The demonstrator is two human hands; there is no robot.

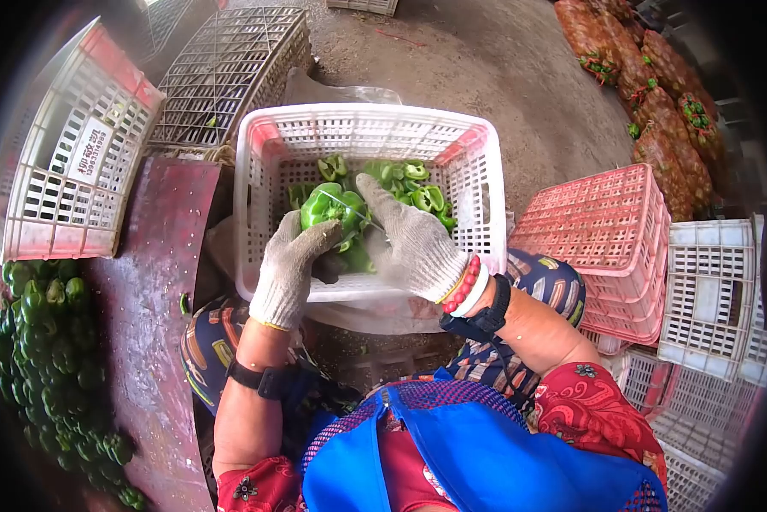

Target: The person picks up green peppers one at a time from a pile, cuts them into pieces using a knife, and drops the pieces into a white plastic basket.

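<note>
Both my hands wear grey knit gloves and meet over a white plastic crate (366, 124). My left hand (291, 269) grips a green bell pepper (326, 207) wrapped in clear plastic film. My right hand (411, 241) touches the same pepper from the right, fingers on the film. Inside the crate, behind the held pepper, lie several loose green peppers (409, 183). A red bead bracelet and a black strap sit on my right wrist, a black strap on my left.
A heap of green peppers (46, 341) lies on the left beside a reddish board (157, 324). Empty white crates (67, 154) stand at upper left, stacked pink crates (601, 235) and white crates (712, 290) at right. Net sacks (656, 102) lie on the dirt ground beyond.
</note>
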